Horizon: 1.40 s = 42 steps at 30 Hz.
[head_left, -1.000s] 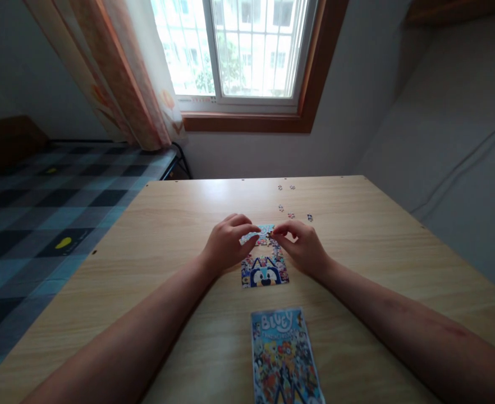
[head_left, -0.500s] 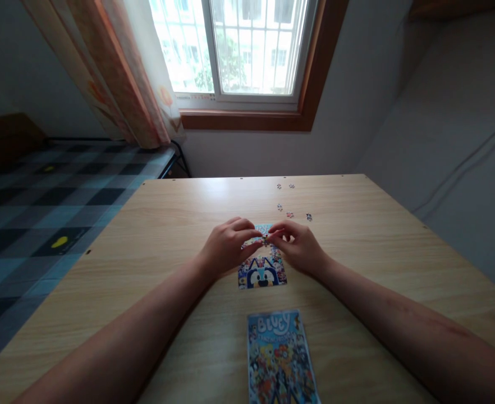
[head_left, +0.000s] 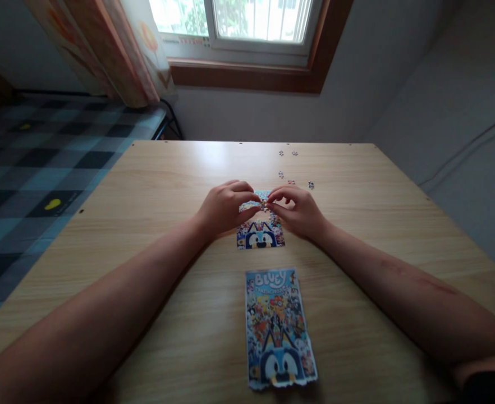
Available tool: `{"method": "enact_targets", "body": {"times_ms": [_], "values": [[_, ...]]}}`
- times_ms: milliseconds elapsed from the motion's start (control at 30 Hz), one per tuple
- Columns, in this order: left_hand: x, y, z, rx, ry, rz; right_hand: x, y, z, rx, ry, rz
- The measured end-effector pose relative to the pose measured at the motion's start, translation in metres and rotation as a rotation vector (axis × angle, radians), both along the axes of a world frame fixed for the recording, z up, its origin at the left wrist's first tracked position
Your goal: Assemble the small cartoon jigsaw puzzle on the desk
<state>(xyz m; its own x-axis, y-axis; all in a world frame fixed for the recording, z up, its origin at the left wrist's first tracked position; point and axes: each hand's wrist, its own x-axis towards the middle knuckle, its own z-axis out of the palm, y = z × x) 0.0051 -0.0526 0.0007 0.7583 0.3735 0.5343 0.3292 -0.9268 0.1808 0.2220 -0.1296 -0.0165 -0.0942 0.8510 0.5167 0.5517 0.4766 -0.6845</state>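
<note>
Over the partly assembled jigsaw puzzle (head_left: pixel 261 238), my left hand (head_left: pixel 225 207) and my right hand (head_left: pixel 297 211) meet fingertip to fingertip. A small puzzle piece (head_left: pixel 263 205) shows between them, pinched by thumb and forefinger from each side. Whether it touches the puzzle below, I cannot tell. A blue dog face fills the puzzle's near part, while bare table shows through a gap in its middle. My fingers hide some of the puzzle's sides.
Several loose puzzle pieces (head_left: pixel 291 182) lie beyond my right hand. Closer to me is a Bluey picture package (head_left: pixel 276 314) with a ragged lower edge. The wooden table (head_left: pixel 180 174) stands beside a checked bed (head_left: pixel 62 151), below a window (head_left: pixel 256 22).
The view has tilted downward, so the whole package now shows. My hands stay together over the puzzle, with their fingertips shifted only slightly.
</note>
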Motion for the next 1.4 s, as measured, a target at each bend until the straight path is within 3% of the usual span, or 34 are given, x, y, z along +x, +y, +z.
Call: {"method": "enact_targets", "body": {"times_ms": [200, 533, 733, 933, 1400], "values": [[-0.001, 0.002, -0.001, 0.031, -0.019, -0.018, 0.001, 0.001, -0.003, 0.162, -0.055, 0.084], [-0.003, 0.0, 0.004, -0.056, -0.026, -0.028, 0.001, 0.0, -0.002, 0.154, -0.119, 0.031], [-0.008, 0.013, -0.003, -0.053, -0.081, 0.252, 0.0, 0.001, -0.005, 0.141, -0.132, 0.012], [-0.006, 0.016, -0.013, -0.147, 0.081, 0.522, -0.002, 0.004, -0.005, 0.121, -0.217, 0.034], [-0.004, 0.01, -0.009, -0.19, 0.236, 0.585, -0.006, 0.006, -0.009, 0.139, -0.315, 0.103]]}}
